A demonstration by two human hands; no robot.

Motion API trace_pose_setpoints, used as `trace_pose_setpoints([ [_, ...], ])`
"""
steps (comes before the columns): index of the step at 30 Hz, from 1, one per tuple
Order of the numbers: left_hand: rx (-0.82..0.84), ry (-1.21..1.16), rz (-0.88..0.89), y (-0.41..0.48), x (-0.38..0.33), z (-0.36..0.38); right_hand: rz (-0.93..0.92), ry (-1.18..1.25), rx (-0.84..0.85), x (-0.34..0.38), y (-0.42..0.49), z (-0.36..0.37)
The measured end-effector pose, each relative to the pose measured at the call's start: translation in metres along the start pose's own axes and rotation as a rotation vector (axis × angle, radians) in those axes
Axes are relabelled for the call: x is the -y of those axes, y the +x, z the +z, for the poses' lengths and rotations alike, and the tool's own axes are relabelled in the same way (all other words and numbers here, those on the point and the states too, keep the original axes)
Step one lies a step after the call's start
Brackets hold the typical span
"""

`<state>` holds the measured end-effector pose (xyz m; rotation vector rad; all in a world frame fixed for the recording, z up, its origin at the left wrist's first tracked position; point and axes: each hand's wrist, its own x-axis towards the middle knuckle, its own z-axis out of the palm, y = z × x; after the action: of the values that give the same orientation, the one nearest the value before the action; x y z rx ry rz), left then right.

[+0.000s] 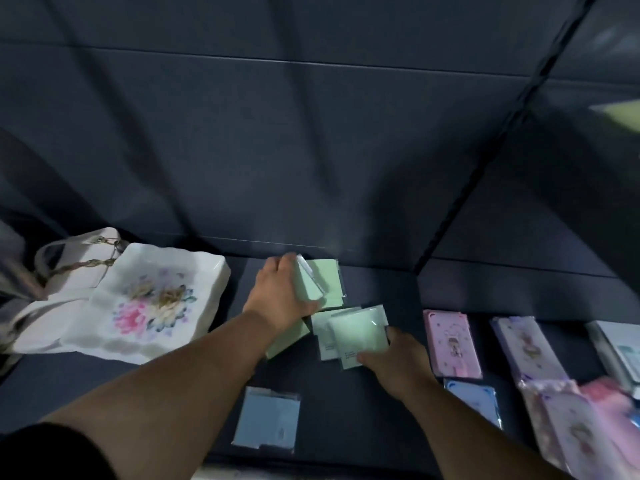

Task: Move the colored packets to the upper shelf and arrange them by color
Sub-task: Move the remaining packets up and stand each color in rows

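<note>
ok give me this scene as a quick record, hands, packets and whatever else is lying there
left hand: grips green stack, tilted on edge
right hand: holds pale green packets at their near edge
blue packet: flat, untouched, nearest the camera
floral bag: left of the packets
pink card packs: flat, on the right

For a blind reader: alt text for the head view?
On a dark shelf, the left hand grips green packets while the right hand holds paler packets; a blue packet lies nearer, a floral bag left.
</note>
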<state>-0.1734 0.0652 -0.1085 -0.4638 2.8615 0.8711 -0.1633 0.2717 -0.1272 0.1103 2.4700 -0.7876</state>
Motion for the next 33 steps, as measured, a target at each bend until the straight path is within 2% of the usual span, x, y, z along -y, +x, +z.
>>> trace_pose_setpoints([
  [6, 0.194, 0.205, -0.011, 0.030, 0.003, 0.005, -0.002, -0.011, -0.055, 0.011, 0.009, 0.008],
  [10, 0.152, 0.241, -0.031, 0.027, 0.000, 0.005, 0.023, -0.028, -0.064, 0.016, 0.011, 0.015],
  [14, 0.026, 0.240, 0.019, 0.017, -0.005, 0.005, 0.058, -0.010, -0.048, 0.017, 0.007, 0.012],
  [18, -0.055, 0.075, 0.063, 0.000, -0.005, -0.002, 0.050, 0.127, -0.048, 0.014, -0.001, 0.011],
  [25, -0.208, -0.427, -0.160, -0.051, 0.007, -0.020, 0.116, 0.500, -0.104, 0.000, -0.035, 0.020],
  [31, -0.218, -0.652, -0.270, -0.090, 0.003, -0.028, 0.035, 0.696, -0.260, 0.025, -0.069, 0.003],
  [33, -0.224, -0.727, -0.258, -0.097, -0.010, -0.039, -0.006, 0.784, -0.324, 0.042, -0.082, -0.011],
])
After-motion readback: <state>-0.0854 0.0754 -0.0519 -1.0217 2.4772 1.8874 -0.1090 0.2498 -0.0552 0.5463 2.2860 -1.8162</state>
